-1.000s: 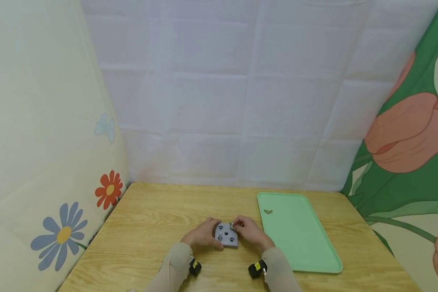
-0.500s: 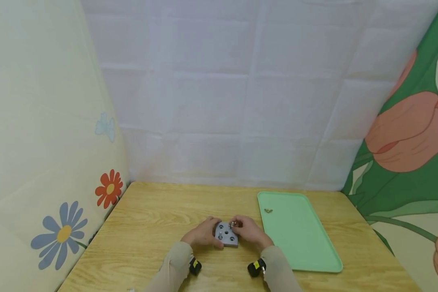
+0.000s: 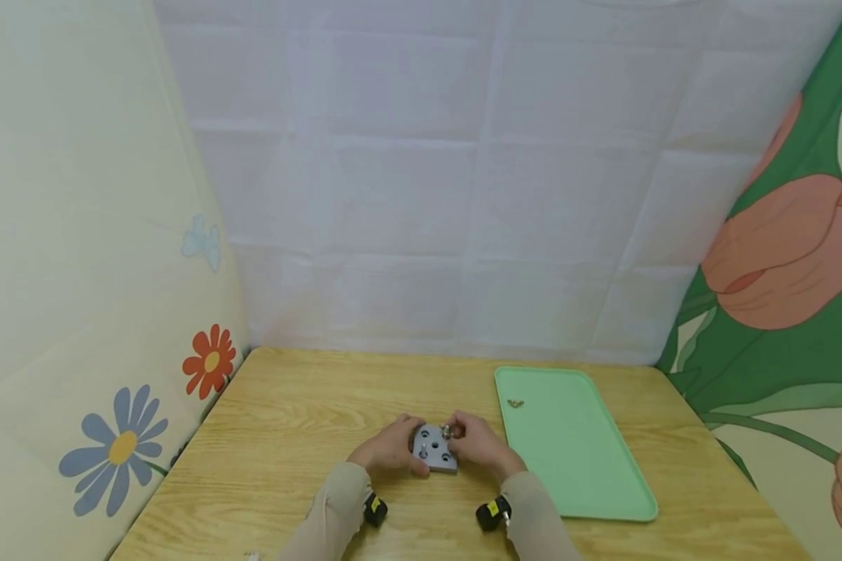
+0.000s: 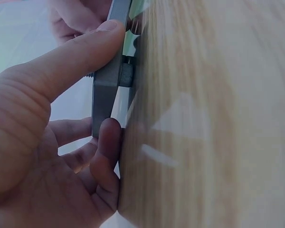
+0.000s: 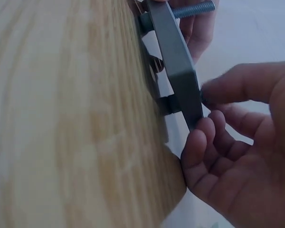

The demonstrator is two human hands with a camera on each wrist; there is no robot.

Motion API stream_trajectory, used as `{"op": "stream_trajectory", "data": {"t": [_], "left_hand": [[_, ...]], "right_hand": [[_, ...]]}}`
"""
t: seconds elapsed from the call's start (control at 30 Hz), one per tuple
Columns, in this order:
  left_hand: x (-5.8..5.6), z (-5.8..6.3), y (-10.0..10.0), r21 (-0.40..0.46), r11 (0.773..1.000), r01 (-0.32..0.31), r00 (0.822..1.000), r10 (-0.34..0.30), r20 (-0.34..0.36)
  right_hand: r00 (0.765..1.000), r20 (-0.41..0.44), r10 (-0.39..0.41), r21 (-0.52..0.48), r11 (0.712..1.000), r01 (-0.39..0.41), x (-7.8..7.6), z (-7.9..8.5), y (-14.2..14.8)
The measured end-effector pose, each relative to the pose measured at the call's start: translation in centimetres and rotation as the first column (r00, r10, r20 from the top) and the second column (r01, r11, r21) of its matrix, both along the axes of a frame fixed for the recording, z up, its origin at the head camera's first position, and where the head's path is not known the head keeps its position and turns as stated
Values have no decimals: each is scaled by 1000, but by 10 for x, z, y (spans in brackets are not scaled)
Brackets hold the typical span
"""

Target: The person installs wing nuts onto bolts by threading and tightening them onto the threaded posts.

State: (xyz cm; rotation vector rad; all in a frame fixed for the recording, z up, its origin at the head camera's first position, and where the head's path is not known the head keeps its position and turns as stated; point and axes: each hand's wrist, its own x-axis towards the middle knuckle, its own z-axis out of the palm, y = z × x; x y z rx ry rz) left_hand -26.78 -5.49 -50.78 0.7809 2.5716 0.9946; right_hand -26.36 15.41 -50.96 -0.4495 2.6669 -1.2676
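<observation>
A grey metal plate (image 3: 434,448) with several holes stands slightly off the table on the heads of its bolts. My left hand (image 3: 391,447) grips its left side, thumb along the near edge and fingers at the far edge. Near that thumb a bolt's threaded shank (image 3: 424,449) points up; its length shows in the right wrist view as a bolt (image 5: 195,9). At the plate's far right corner my right hand (image 3: 479,442) pinches a small shiny wing nut (image 3: 447,431) on another bolt, mostly hidden by the fingers. Below, the knurled bolt head (image 4: 127,74) touches near the tabletop.
To the right lies a light green tray (image 3: 581,452), with a small brass-coloured wing nut (image 3: 515,403) near its far left corner. A small pale object (image 3: 252,556) is cut off at the table's near edge. A white cloth (image 3: 393,195) hangs behind the wooden table (image 3: 302,405).
The right thumb and fingers have shifted back and forth around the wing nut at the plate's corner. The left hand and plate have stayed in place.
</observation>
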Motion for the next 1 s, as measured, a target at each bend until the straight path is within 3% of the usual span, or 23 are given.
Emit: {"op": "stream_trajectory", "data": {"t": [0.2,0.43,0.7,1.0], "left_hand": [[1,0,-1,-6,1000,-6,1000,6,-1],[1,0,-1,-26,1000,1,1000,-1,-4],[0,0,0,-18,1000,-7,1000,6,-9],[0,0,0,-21,1000,-10,1000,9,-5]], "right_hand": [[999,45,-15,-60,998,17,4,3,2],[1000,1,-3,11,1000,3,1,2,3],[996,-66,62,2,998,-62,3,5,1],[999,-35,-10,5,1000,10,2,4,-2]]}}
